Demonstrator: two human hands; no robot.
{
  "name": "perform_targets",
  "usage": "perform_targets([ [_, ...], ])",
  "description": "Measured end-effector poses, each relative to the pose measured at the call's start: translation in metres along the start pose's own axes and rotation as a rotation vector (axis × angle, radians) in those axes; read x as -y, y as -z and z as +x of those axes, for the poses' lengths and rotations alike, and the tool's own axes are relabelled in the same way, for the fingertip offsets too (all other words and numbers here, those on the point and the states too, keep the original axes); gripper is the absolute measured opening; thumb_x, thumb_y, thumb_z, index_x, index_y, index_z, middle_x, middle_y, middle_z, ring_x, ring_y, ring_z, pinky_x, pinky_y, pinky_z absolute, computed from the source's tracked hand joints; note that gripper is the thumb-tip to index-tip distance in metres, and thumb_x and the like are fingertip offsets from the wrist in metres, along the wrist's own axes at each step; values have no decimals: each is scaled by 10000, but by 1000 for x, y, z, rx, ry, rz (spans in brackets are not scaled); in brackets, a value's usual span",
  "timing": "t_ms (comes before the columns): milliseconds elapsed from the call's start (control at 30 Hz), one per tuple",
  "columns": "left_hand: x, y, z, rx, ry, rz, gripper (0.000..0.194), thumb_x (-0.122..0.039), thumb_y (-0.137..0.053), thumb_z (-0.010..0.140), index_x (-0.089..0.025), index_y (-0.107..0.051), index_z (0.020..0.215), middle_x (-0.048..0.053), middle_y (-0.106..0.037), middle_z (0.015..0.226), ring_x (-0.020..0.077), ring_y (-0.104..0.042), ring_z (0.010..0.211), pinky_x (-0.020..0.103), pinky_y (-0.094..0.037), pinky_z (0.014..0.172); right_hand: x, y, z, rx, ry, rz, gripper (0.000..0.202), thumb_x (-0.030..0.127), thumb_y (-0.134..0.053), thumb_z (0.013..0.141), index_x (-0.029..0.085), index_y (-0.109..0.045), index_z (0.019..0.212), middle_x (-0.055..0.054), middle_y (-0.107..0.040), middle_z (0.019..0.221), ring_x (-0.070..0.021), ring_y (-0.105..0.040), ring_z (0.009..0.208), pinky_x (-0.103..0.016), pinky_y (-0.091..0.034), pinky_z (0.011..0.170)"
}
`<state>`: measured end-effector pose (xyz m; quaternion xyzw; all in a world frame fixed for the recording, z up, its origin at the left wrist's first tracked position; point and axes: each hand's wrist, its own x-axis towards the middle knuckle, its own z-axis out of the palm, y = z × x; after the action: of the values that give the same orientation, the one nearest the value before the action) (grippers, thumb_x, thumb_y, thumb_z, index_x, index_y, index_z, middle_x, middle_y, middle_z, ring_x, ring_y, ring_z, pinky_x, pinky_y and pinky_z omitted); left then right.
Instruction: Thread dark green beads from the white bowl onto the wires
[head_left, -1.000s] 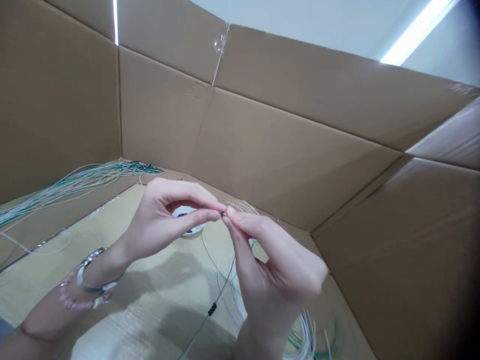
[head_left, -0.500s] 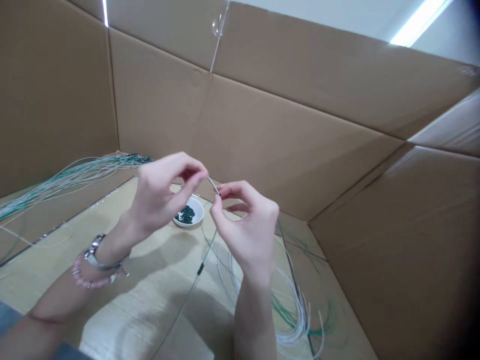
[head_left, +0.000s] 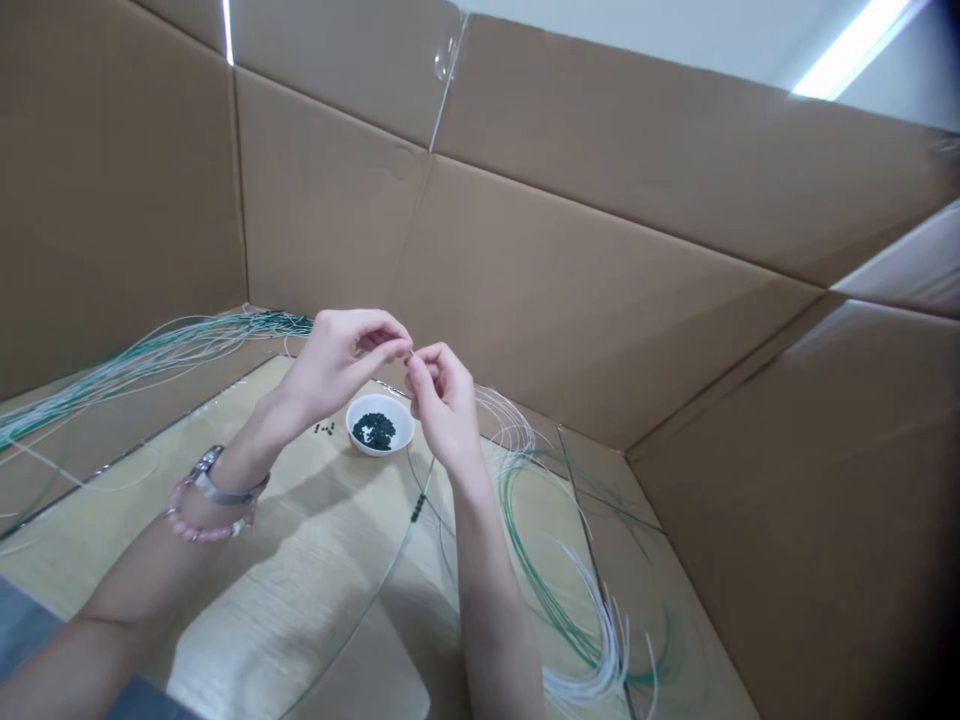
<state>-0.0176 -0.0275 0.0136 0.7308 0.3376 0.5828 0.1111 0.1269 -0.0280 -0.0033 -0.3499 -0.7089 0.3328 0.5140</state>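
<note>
My left hand [head_left: 349, 362] is closed in a pinch on the tip of a thin pale-green wire, just left of my right hand [head_left: 445, 398]. The right thumb and forefinger are also pinched on it, almost touching the left fingertips. Below the right hand the wire [head_left: 390, 570] runs down towards me. Several small dark-green beads [head_left: 418, 508] are threaded on it, bunched together. Behind the hands stands a white bowl [head_left: 379, 402] with many more dark beads [head_left: 373, 431] in it. Whether a bead is between my fingertips is hidden.
A few loose dark bits [head_left: 325, 428] lie left of the bowl. A long bundle of green and white wires [head_left: 150, 360] stretches along the left side. Coiled wires [head_left: 592, 650] lie at the right. Tall cardboard walls [head_left: 525, 250] enclose the table [head_left: 300, 590].
My right hand has moved left and up, closing the gap to my left hand. The stretch of wire between them has shortened. The bowl shows more fully now.
</note>
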Motion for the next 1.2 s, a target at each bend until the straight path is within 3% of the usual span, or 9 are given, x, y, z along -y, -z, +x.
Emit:
perform_targets([
  [233, 5, -1, 1, -25, 106, -210, 113, -232, -668, 767, -139, -689, 707, 31, -686, 664, 113, -609, 606, 197, -475, 552, 5, 0, -3, -126, 59, 16, 228, 382, -498, 883, 199, -475, 750, 48, -504, 637, -50, -441, 534, -179, -367, 501],
  [500, 4, 0, -2, 71, 123, -174, 136, -271, -689, 760, -146, -720, 714, 41, -701, 658, 122, -617, 579, 214, -468, 535, 11, 2, -8, -90, 61, 20, 197, 366, -538, 867, 192, -539, 775, 33, -576, 647, -54, -472, 505, -162, -349, 415],
  [667, 4, 11, 1, 136, 164, -181, 159, -312, -710, 739, -158, -737, 771, 61, -728, 734, 153, -658, 652, 242, -505, 595, 17, 5, -9, -141, 120, -88, 196, 325, -554, 857, 178, -543, 727, 42, -546, 623, -54, -480, 545, -179, -378, 500],
  [800, 42, 33, 3, 325, 276, 142, 294, -388, -680, 759, -184, -704, 968, 59, -733, 865, 172, -672, 777, 264, -517, 684, 22, 9, -9, -226, 147, -120, 182, 298, -558, 839, 176, -533, 706, 52, -505, 594, -49, -438, 513, -178, -339, 468],
  [833, 58, 37, -1, 457, 313, 302, 283, -396, -658, 779, -192, -693, 972, 47, -727, 885, 164, -666, 787, 263, -510, 696, 23, 10, -9, -238, 154, -115, 177, 294, -563, 832, 177, -535, 702, 57, -486, 573, -47, -418, 494, -178, -326, 454],
  [900, 91, 40, -14, 567, 376, 405, 170, -293, -698, 752, -140, -693, 826, 55, -709, 794, 164, -649, 721, 277, -501, 689, 26, 11, -10, -253, 167, -82, 166, 282, -573, 819, 177, -541, 694, 66, -451, 542, -44, -381, 468, -179, -301, 437],
  [967, 120, 38, -36, 656, 430, 480, 153, -261, -682, 778, -110, -661, 765, 40, -666, 713, 148, -623, 670, 296, -508, 685, 28, 12, -11, -264, 183, -39, 158, 267, -587, 808, 178, -548, 684, 69, -431, 530, -41, -353, 456, -179, -282, 427],
  [1033, 140, 32, -59, 724, 466, 528, 186, -288, -608, 854, -104, -629, 840, 27, -644, 786, 134, -614, 715, 317, -525, 705, 30, 11, -12, -267, 197, -10, 153, 261, -597, 803, 179, -554, 680, 70, -422, 527, -39, -332, 448, -181, -266, 418],
  [1200, 161, 18, -94, 783, 483, 548, 255, -332, -565, 884, -114, -599, 1010, 55, -630, 940, 159, -616, 831, 351, -533, 756, 34, 13, -16, -283, 225, 12, 148, 267, -598, 804, 181, -564, 689, 70, -421, 523, -38, -312, 435, -183, -254, 405],
])
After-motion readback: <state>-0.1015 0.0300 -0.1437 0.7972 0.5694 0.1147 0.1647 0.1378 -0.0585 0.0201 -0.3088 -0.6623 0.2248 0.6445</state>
